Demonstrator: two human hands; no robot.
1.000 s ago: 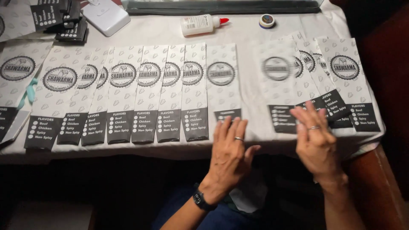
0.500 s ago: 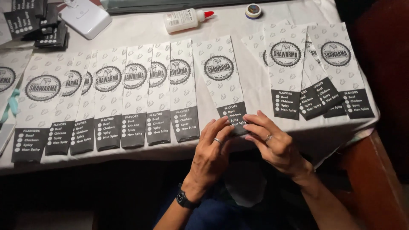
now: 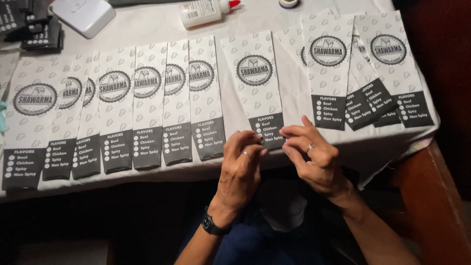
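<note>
A long white patterned paper sleeve (image 3: 254, 81) with a round black emblem and a dark bottom band lies alone on the white tablecloth (image 3: 294, 83) near the front edge. My left hand (image 3: 241, 169), with a ring and a dark wristwatch, curls its fingertips onto the sleeve's lower edge. On the sleeve's lower right corner, my right hand (image 3: 316, 157), also ringed, pinches the dark band. Both hands meet at that bottom end.
A row of several matching sleeves (image 3: 122, 98) overlaps to the left, and a fanned group (image 3: 363, 64) lies to the right. At the back are a white glue bottle (image 3: 203, 10), a white box (image 3: 86, 17) and stacked dark cards (image 3: 29, 27). A wooden frame (image 3: 434, 206) stands at the right.
My right hand came left from the fanned group with one sleeve, which now lies alone in the middle. Both hands have closed in on its bottom end.
</note>
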